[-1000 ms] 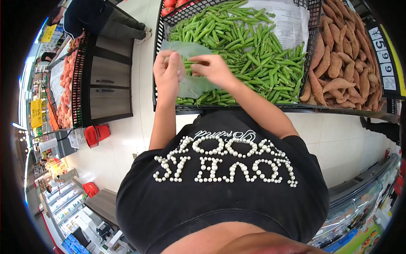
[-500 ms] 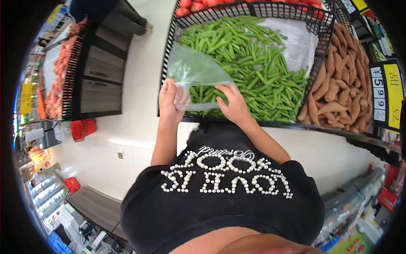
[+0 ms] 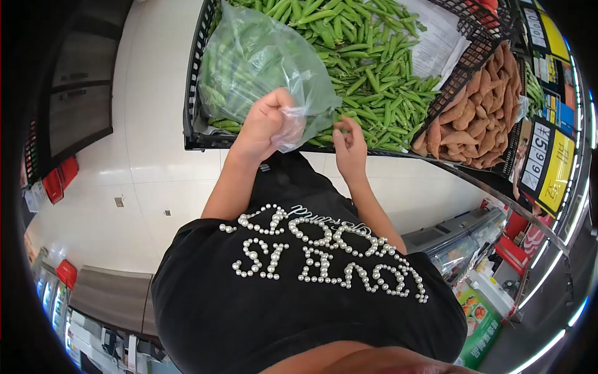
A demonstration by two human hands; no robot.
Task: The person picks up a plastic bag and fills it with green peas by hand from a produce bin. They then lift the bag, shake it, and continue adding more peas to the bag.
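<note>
A clear plastic bag (image 3: 261,56) spreads over the left part of the pea pods (image 3: 380,87), which show green through its film. My left hand (image 3: 268,121) is closed in a fist around the gathered mouth of the bag, at the near edge of the crate. To its right, my right hand (image 3: 351,149) hovers by the crate's front edge, close to the bag's right side. Its fingers are loosely bent with the thumb apart, and nothing shows between them. Pods lie just beyond its fingertips.
A black plastic crate (image 3: 192,93) holds the pods, with white paper (image 3: 433,40) lining its far right. Sweet potatoes (image 3: 476,118) are heaped to the right, beside a yellow price sign (image 3: 554,177). A dark cabinet (image 3: 81,81) stands across the aisle at left.
The bag has swung left and puffed out over the pods. My left hand has turned into a fist on its mouth; my right hand has come away from the rim. The view has shifted.
</note>
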